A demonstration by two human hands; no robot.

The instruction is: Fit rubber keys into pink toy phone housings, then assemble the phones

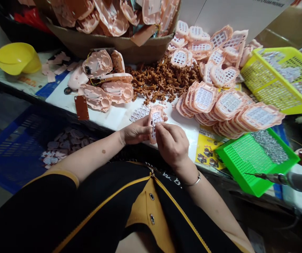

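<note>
My left hand [137, 130] is closed around the edge of a pink plastic keypad panel [156, 115] with a white inner face and rows of holes. Over the panel's lower right part, the fingers of my right hand [172, 142] are pinched together. Whatever those fingertips may hold is too small and hidden to make out. Just behind the panel lies a patch of small white key pieces [139, 114] on the white work surface. A heap of small brown plastic parts [164, 80] spreads farther back.
Stacked pink panels [203, 97] stand to the right, near a green basket of screws [230, 154] and a yellow basket [261, 80]. An electric screwdriver [280, 178] juts in at right. Pink housings [95, 96] lie left, before a cardboard box [108, 45]. A blue crate [13, 140] sits below.
</note>
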